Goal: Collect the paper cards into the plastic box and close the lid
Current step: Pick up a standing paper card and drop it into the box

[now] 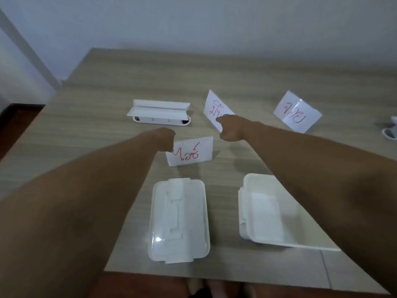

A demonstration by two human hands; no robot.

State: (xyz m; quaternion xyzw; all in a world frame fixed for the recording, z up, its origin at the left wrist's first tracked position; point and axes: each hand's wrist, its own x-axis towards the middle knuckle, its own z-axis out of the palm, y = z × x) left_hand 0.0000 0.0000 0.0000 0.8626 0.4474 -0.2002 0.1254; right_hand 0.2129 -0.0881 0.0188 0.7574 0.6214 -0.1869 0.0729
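Card collection is under way: one paper card [189, 153] is pinched by the left hand [165, 138], another card [216, 109] is clamped in the right hand [231, 131], and both must next be carried back to the open plastic box [264, 209] nearer than the fingers.

3 white paper cards with red handwritten marks, one near [190, 153], one middle [214, 107], one far right [297, 111]; the blurry red writing cannot be read

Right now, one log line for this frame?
left hand: gripping near card | right hand: gripping middle card | far card: untouched | box: open | lid: off
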